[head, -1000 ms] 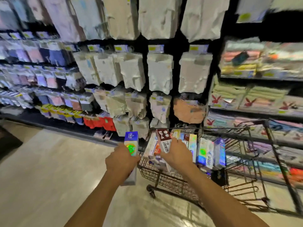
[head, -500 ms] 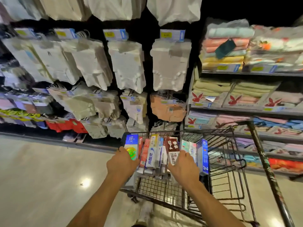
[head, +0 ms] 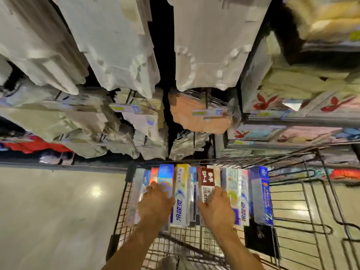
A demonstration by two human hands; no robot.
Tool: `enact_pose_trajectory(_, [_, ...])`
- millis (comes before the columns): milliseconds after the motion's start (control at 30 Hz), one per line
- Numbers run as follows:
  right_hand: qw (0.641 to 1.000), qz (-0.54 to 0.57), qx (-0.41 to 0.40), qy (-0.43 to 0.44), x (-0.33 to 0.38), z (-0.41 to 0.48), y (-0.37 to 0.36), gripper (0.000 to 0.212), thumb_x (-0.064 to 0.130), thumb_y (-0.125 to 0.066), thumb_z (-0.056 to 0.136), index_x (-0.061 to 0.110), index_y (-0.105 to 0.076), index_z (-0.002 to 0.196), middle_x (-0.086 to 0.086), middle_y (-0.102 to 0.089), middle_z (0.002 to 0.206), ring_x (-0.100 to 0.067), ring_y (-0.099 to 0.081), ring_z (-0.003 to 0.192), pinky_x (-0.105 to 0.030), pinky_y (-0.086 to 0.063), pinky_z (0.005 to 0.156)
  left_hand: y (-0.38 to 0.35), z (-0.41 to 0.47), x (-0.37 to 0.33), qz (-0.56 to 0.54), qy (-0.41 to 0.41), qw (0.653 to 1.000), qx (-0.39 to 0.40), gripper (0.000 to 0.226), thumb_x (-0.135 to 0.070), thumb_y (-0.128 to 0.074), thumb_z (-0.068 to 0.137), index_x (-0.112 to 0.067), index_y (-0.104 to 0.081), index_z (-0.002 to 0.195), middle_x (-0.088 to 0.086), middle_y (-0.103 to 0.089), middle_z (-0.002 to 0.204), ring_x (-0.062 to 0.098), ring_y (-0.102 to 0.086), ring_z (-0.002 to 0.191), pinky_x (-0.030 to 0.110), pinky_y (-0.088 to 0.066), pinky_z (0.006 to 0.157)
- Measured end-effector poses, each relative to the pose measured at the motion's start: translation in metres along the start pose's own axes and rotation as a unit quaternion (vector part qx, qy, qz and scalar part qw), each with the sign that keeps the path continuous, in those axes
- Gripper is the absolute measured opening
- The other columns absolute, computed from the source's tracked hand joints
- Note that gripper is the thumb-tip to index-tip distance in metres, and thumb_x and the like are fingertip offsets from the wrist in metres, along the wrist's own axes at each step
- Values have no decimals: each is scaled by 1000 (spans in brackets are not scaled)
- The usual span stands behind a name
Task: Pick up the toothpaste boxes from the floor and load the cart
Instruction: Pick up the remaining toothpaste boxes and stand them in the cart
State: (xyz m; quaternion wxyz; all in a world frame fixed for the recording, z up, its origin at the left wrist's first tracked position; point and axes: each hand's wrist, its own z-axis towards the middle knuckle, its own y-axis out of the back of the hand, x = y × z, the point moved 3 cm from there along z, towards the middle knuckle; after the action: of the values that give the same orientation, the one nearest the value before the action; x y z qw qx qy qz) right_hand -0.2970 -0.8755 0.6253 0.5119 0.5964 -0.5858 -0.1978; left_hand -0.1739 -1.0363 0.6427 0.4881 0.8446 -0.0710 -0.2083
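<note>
While both hands are down in the cart (head: pixel 194 238), the toothpaste boxes (head: pixel 183 191) sit in one tight row across its far end, 12 o'clock from the wrists, with their long sides touching. Motion blur makes it unclear whether they are flat or leaning.

The left hand (head: pixel 155 205) curls round the lower half of a blue box (head: pixel 166 178) at the 10 o'clock end of the row, thumb on one long side and fingers on the other. The right hand (head: pixel 216 209) wraps a red-brown box (head: pixel 207 177) mid-row the same way, with its fingers partly hidden between neighbouring boxes. Both boxes look seated in the row already, so the step is probably placing.

Handling guess:
- The boxes are light, thin card, stiff along their length but hollow, so they dent if squeezed.
- Foil and gloss faces are likely slick.
- Best hold is across the narrow width near the middle, not on the end flaps.
- Slide each one in parallel to its neighbours so the corners don't catch.

The floor (head: pixel 48 211) is at 9 o'clock. The store shelves (head: pixel 292 118) are at 1 o'clock, and hanging packs (head: pixel 120 45) are at 12.
</note>
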Motion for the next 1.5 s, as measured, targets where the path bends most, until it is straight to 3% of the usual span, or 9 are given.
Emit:
enact_pose_trajectory(67, [1000,-5,4,-5,1,13,-18,62,58,-68,84,18,-41,123,-1,-53,116,-23,-56,107,-43,-59,74,-14,18,-5,4,21,1000,20,49,-48,-53,84,-20,-41,122,2,-56,119,26,-61,110,39,-49,90])
enact_pose_trajectory(133, [1000,-6,7,-14,2,20,-29,67,56,-72,82,17,-42,126,-2,-51,116,-25,-56,107,-44,-58,73,-26,31,-6,-21,57,998,29,52,-42,-55,79,-19,-39,123,2,-56,119,27,-59,111,42,-47,90])
enact_pose_trajectory(333, [999,-29,-14,-4,7,33,-46,68,55,-74,83,14,-44,129,-3,-52,118,-24,-55,108,-39,-55,70,-57,43,11,-1,16,1000,-16,71,-61,-64,80,-16,-33,126,3,-58,113,25,-62,98,40,-53,72])
enact_pose_trajectory(567, [1000,-17,-16,18,15,34,-45,69,56,-70,87,17,-39,134,-2,-50,119,-22,-56,106,-32,-51,63,-51,51,14,8,33,999,14,65,-61,-52,93,-15,-33,135,6,-57,120,26,-62,106,43,-53,80])
enact_pose_trajectory(733, [998,-15,-16,60,18,16,-15,56,47,-62,94,15,-41,135,-5,-52,124,-22,-55,110,-36,-57,76,-22,30,-1,35,7,999,-16,57,-52,-49,96,-16,-38,139,6,-59,125,25,-61,110,43,-55,83])
enact_pose_trajectory(967, [984,-76,-58,153,20,-22,86,44,47,-61,95,16,-50,124,-5,-54,120,-25,-52,111,-39,-51,80,53,-46,-54,48,-67,994,-76,34,-38,-53,93,-18,-55,121,4,-59,119,25,-56,109,38,-49,82])
enact_pose_trajectory(1100, [965,-111,-71,228,23,-46,148,47,48,-57,96,15,-51,130,-7,-56,123,-30,-53,114,-40,-45,93,95,-105,-76,31,-98,984,-142,37,-42,-55,90,-18,-56,118,4,-60,114,27,-57,108,40,-52,82])
enact_pose_trajectory(1233, [937,-150,-92,303,33,-83,195,50,53,-51,97,17,-51,132,-7,-56,125,-29,-52,118,-42,-43,94,127,-163,-71,39,-115,973,-196,37,-44,-54,90,-17,-54,116,5,-60,111,28,-57,104,39,-48,81])
enact_pose_trajectory(1500, [862,-180,-63,470,111,-204,203,53,58,-49,98,20,-48,135,-6,-55,130,-30,-49,123,-45,-37,103,199,-289,37,103,3,964,-247,41,-52,-53,87,-18,-58,109,6,-62,107,30,-59,103,39,-45,78])
